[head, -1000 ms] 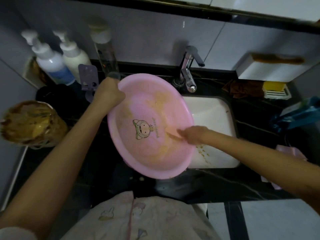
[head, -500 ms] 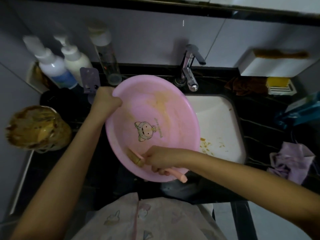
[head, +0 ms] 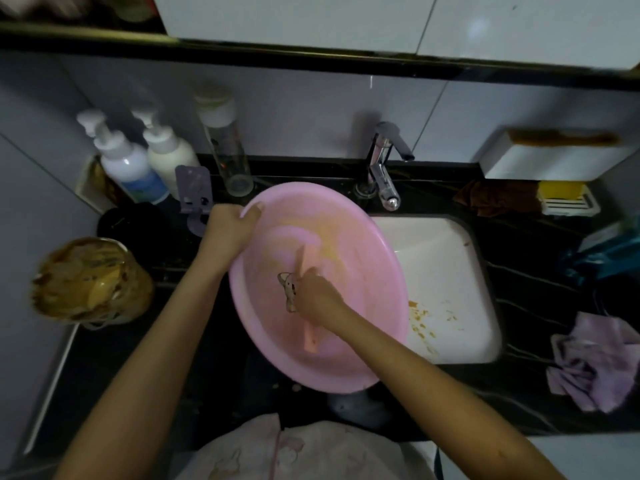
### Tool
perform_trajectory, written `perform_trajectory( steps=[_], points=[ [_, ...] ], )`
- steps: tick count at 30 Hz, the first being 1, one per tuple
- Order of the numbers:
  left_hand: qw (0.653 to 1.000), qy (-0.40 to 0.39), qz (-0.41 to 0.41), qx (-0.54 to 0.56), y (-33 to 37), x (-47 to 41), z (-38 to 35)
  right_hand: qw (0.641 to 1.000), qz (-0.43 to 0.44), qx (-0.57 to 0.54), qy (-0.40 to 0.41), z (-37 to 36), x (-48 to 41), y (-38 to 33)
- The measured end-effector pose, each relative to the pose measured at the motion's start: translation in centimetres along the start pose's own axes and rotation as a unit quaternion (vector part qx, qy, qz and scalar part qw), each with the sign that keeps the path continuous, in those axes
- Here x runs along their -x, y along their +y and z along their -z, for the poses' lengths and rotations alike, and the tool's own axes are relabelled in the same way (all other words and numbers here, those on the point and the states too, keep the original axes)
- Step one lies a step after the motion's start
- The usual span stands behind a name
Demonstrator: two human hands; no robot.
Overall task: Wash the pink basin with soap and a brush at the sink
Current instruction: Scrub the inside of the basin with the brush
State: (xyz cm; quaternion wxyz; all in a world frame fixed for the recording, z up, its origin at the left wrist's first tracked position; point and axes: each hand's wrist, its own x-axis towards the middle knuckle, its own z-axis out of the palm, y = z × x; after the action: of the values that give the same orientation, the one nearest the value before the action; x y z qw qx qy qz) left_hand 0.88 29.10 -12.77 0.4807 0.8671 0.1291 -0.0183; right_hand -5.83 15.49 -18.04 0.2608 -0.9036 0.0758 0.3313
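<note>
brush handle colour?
Salmon pink. The brush shows best in the head view.

We stand at a home bathroom vanity: a white sink [head: 446, 271] sunk into a black stone counter [head: 540, 258], a chrome tap [head: 382, 168] at its far edge, pale wall tiles [head: 311, 126] behind. Pump bottles [head: 128, 161] stand far left. A yellow soap bar [head: 561, 190] on its dish and a crumpled lilac cloth [head: 595, 365] lie right.

Crumpled lilac cloth [head: 588, 368] and brown rag [head: 498, 199] on the black counter [head: 530, 271], tall clear bottle [head: 227, 150] upright
</note>
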Motion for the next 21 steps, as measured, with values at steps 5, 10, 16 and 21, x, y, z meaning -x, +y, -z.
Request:
perform_trajectory(
  steps=[5,10,16,21],
  points=[
    [1.0,-0.001,0.002,-0.011,0.0,-0.4,-0.1,0.993,0.118,-0.014,-0.023,-0.1,0.1,-2.4],
    [1.0,-0.001,0.001,-0.016,-0.2,0.5,-0.2,0.996,-0.054,0.009,0.075,0.9,-1.9,2.8],
    [1.0,0.008,0.013,-0.007,-0.5,1.2,-0.1,0.991,0.029,0.087,-0.092,3.3,2.6,3.5],
    [1.0,0.004,0.004,-0.012,0.2,1.4,-0.4,0.97,0.2,0.107,-0.09,1.2,4.2,-0.2]
  ],
)
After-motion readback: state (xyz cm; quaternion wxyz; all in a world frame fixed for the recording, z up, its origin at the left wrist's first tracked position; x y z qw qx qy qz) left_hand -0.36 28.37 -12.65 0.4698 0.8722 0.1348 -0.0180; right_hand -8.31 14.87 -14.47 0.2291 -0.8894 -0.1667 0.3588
